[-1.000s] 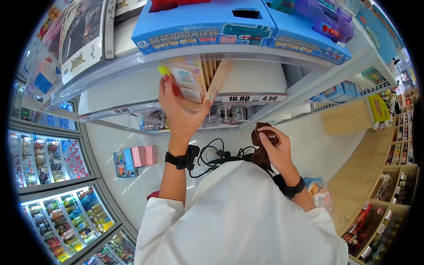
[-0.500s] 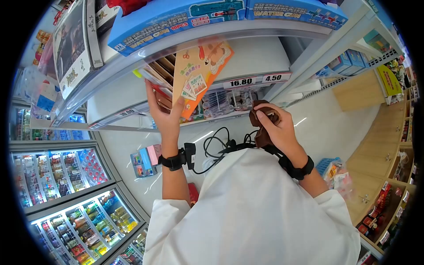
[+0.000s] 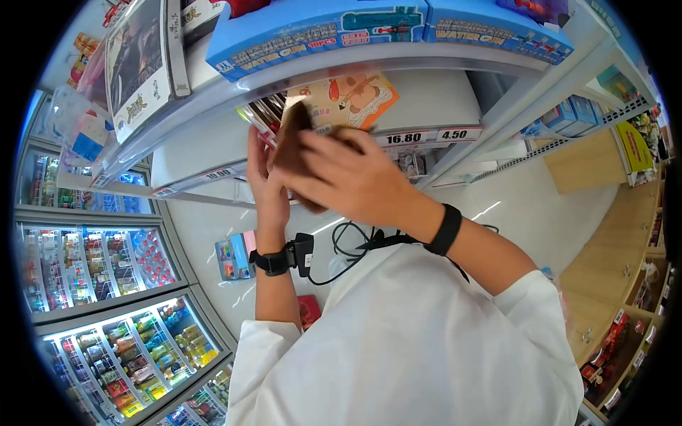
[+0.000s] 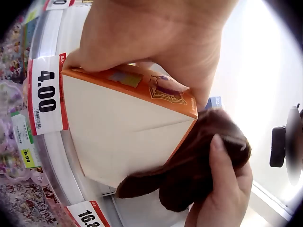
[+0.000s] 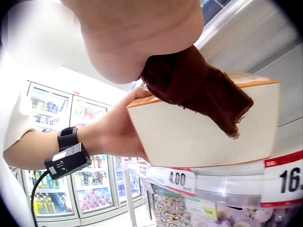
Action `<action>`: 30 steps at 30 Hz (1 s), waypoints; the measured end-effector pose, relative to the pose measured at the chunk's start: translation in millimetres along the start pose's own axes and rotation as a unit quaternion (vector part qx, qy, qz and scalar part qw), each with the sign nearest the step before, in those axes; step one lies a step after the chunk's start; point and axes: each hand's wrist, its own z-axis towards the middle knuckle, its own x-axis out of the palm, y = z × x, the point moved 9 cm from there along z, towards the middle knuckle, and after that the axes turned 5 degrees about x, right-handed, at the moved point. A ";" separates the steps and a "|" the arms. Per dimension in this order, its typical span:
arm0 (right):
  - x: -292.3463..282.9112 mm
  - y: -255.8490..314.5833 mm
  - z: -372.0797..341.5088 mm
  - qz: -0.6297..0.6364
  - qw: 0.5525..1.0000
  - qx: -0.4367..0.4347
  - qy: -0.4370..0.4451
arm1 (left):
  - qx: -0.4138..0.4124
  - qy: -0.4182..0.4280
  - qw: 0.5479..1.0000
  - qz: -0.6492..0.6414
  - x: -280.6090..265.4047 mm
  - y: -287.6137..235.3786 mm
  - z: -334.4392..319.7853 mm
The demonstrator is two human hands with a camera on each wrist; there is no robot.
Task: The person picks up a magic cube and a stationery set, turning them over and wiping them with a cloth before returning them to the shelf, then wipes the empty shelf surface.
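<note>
A small cardboard box with orange edges and a printed face stands tilted over the shelf front, several thin packets inside its open top. My left hand grips it at its near left end. In the left wrist view, the box's plain white side faces the camera. My right hand holds a bunched dark brown fuzzy cloth, blurred in the head view, close against the near end of the box. Thumb and fingers pinch the cloth in the left wrist view, and it overlaps the box's edge there.
Blue water gun boxes and black-and-white boxes stand on the shelf above. Price tags line the shelf edge. Lit drink fridges are at left, wooden cabinets at right. Small boxes lie on the floor.
My right hand has brought the brown cloth from in front of my waist up and left to the box. My left hand has turned the box so its printed face shows.
</note>
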 end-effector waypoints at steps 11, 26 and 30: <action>32.6 -33.3 15.2 0.086 0.994 0.042 0.061 | -0.050 -0.003 0.999 0.009 -2.6 -4.8 3.9; 48.2 -181.2 -14.2 0.424 0.809 0.395 -0.102 | -0.106 -0.059 0.991 -0.048 -5.7 1.7 1.6; 68.0 -194.8 -36.7 0.554 0.644 0.527 -0.019 | -0.088 -0.072 0.988 -0.106 -2.1 1.3 1.8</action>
